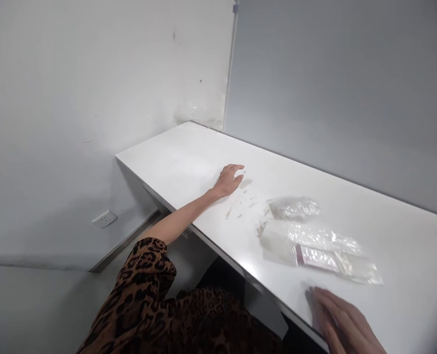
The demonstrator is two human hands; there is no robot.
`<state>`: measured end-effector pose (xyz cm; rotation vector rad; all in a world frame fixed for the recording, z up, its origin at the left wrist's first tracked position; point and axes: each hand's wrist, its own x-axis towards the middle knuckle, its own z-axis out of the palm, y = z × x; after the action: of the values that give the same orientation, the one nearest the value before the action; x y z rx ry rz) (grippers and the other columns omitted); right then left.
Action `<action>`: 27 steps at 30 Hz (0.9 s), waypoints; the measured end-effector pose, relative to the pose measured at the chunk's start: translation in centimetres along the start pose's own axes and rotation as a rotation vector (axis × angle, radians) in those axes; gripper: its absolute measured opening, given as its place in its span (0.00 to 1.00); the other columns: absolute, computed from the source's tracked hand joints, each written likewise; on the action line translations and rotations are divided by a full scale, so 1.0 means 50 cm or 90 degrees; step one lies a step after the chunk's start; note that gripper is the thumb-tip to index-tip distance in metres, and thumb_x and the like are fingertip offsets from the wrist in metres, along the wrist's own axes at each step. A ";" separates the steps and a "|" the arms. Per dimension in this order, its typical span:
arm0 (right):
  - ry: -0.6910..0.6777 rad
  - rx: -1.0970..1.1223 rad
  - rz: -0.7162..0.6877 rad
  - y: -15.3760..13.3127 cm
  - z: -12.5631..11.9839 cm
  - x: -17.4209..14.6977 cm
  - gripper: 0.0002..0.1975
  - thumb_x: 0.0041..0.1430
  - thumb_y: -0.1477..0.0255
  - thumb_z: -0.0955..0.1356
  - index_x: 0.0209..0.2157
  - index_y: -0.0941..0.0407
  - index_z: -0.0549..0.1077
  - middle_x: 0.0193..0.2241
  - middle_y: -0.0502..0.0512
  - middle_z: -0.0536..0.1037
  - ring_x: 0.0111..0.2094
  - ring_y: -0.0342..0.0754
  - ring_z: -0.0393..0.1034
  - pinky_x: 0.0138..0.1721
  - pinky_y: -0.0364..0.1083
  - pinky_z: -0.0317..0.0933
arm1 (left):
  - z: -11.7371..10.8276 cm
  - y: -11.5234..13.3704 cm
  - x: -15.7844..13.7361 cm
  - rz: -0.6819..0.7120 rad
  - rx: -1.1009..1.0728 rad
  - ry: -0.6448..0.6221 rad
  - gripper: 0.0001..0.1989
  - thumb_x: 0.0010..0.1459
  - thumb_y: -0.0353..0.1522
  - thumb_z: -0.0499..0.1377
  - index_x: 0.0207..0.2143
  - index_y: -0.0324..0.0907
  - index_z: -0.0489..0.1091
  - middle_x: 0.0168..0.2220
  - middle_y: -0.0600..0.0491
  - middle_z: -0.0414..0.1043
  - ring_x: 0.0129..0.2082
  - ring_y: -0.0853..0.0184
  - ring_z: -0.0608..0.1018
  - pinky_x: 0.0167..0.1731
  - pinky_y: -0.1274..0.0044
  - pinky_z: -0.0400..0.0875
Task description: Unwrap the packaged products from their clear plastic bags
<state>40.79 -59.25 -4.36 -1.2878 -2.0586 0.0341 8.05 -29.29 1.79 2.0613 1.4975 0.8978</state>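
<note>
My left hand (230, 181) rests on the white table (167, 162) with thumb and fingers apart, holding nothing. Just to its right lie several small, flat, brownish-grey pieces (240, 202), too small to name. At the near edge, my right hand (346, 322) is stretched out low over the tabletop, partly cut off by the frame; I see nothing in it. Between the hands are clear plastic bags: a crinkled one (296, 208) behind, and longer ones (281, 240) in front. A white label with a dark red end (320, 258) shows on the front packaging.
A grey partition panel (336, 98) stands along the table's far side. White wall (74, 88) meets the table's left end, with a power socket (105, 219) low on it. Some clear plastic (191, 113) shows behind the far corner. A metal leg bar (126, 241) slants below.
</note>
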 end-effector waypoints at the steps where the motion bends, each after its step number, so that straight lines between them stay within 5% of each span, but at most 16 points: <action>1: 0.005 0.003 0.005 -0.010 -0.005 0.010 0.16 0.71 0.72 0.64 0.56 0.50 0.75 0.51 0.56 0.81 0.47 0.55 0.80 0.45 0.52 0.77 | 0.007 0.022 -0.015 0.016 -0.006 -0.008 0.20 0.68 0.33 0.54 0.60 0.42 0.71 0.63 0.45 0.71 0.65 0.59 0.69 0.65 0.66 0.66; 8: 0.076 0.060 0.043 -0.039 -0.011 0.033 0.12 0.69 0.79 0.66 0.50 0.53 0.76 0.46 0.58 0.81 0.47 0.50 0.79 0.47 0.47 0.75 | 0.095 0.172 -0.105 0.188 -0.034 -0.084 0.13 0.70 0.35 0.54 0.48 0.42 0.77 0.51 0.47 0.79 0.55 0.60 0.74 0.60 0.65 0.67; 17: 0.228 0.075 0.235 0.022 -0.033 0.052 0.14 0.66 0.64 0.69 0.51 0.50 0.77 0.54 0.62 0.78 0.59 0.61 0.70 0.56 0.65 0.70 | 0.153 0.324 -0.172 0.302 0.129 -0.258 0.22 0.69 0.47 0.54 0.52 0.43 0.77 0.55 0.46 0.76 0.58 0.54 0.70 0.61 0.61 0.61; 23: 0.246 0.275 0.503 0.113 -0.064 0.095 0.23 0.53 0.57 0.73 0.50 0.50 0.75 0.51 0.60 0.76 0.51 0.62 0.72 0.48 0.62 0.71 | 0.184 0.390 -0.168 0.196 0.342 -0.346 0.28 0.67 0.49 0.54 0.55 0.34 0.72 0.58 0.35 0.71 0.59 0.47 0.70 0.59 0.60 0.61; 27: 0.246 0.426 0.594 0.131 -0.058 0.111 0.27 0.45 0.59 0.75 0.48 0.50 0.74 0.42 0.57 0.77 0.46 0.59 0.72 0.46 0.58 0.70 | 0.212 0.374 -0.130 0.024 0.157 -0.390 0.22 0.59 0.48 0.64 0.43 0.38 0.74 0.48 0.40 0.78 0.53 0.49 0.76 0.52 0.66 0.66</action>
<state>46.09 -52.46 -1.57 -1.5172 -0.8578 0.7557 26.76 -41.16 5.47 2.2561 1.2693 0.0579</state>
